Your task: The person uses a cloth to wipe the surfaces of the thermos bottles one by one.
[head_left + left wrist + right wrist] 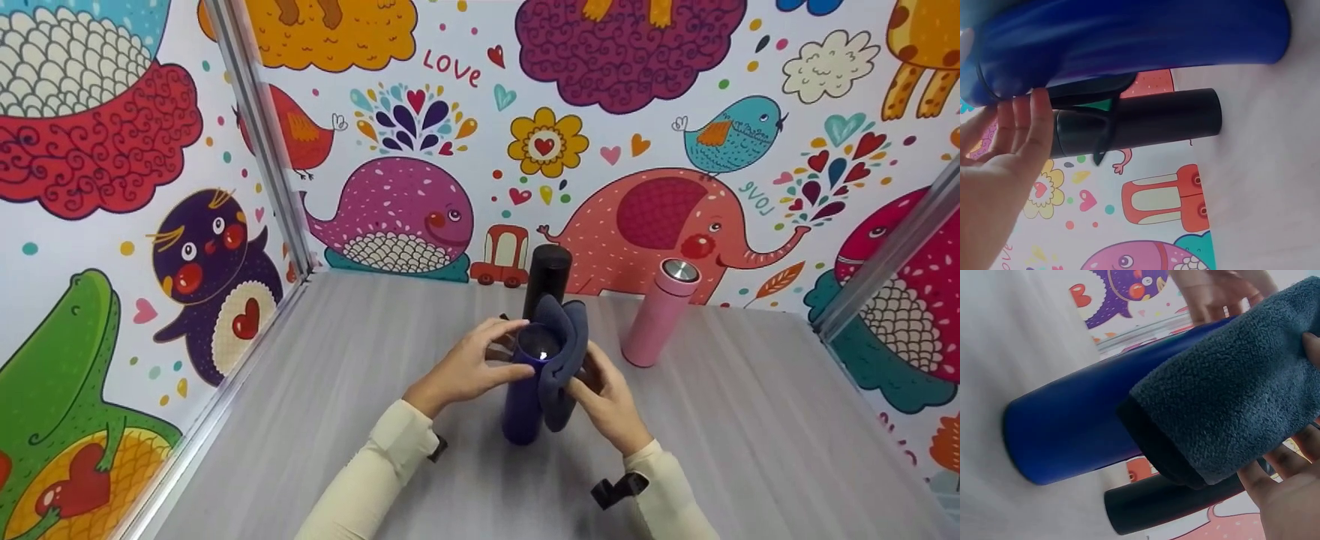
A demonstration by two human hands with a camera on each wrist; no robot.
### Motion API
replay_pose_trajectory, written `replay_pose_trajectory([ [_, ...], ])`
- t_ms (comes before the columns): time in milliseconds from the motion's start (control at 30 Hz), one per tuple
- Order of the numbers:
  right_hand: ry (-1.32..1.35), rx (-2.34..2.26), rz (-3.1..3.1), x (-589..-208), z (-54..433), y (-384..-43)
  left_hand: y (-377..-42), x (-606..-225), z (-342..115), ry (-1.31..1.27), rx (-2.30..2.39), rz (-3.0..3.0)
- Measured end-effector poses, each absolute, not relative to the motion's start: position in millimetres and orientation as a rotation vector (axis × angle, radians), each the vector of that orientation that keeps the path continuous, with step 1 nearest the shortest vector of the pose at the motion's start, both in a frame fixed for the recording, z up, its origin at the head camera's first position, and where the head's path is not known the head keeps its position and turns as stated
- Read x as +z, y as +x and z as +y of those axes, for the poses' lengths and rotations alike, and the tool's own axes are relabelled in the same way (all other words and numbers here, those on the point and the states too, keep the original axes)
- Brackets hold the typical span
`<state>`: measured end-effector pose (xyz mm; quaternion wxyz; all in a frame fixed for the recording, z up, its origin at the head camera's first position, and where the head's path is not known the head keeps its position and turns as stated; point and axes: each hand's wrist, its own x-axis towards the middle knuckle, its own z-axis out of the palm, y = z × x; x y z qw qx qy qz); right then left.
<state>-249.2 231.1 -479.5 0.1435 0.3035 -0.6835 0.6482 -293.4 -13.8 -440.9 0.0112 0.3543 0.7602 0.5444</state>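
Standing upright on the grey table [337,390], the blue bottle [525,397] is seen from the head view; its top is held by the curled fingers of the left hand [469,367], and a grey cloth [566,352] is pressed against its side by the right hand [607,401], whose fingers are curled round the cloth. A black bottle [547,281] stands just behind, a pink bottle [664,311] to the right.

From the left wrist, fingertips [1036,121] are shown touching the blue bottle [1129,39] near its top, the black bottle [1145,121] beyond.

From the right wrist, the cloth [1224,422] is shown gripped against the blue bottle [1084,422].
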Motion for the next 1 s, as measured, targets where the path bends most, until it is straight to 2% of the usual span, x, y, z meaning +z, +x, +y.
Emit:
replay_pose_trajectory([
  [300, 0.867, 1.944, -2.003, -480.1, 234.1, -248.1, -285.4, -445.4, -10.3, 1.099, 1.752, 2.27],
  [700, 0.817, 2.054, -2.071, -521.8, 234.7, -244.7, -277.0, -456.4, 13.4, 0.933, 1.926, 2.349],
  [1000, 0.72, 2.057, -2.132, -552.7, 233.7, -244.9, -281.6, -464.4, 10.9, 0.91, 2.011, 2.36],
])
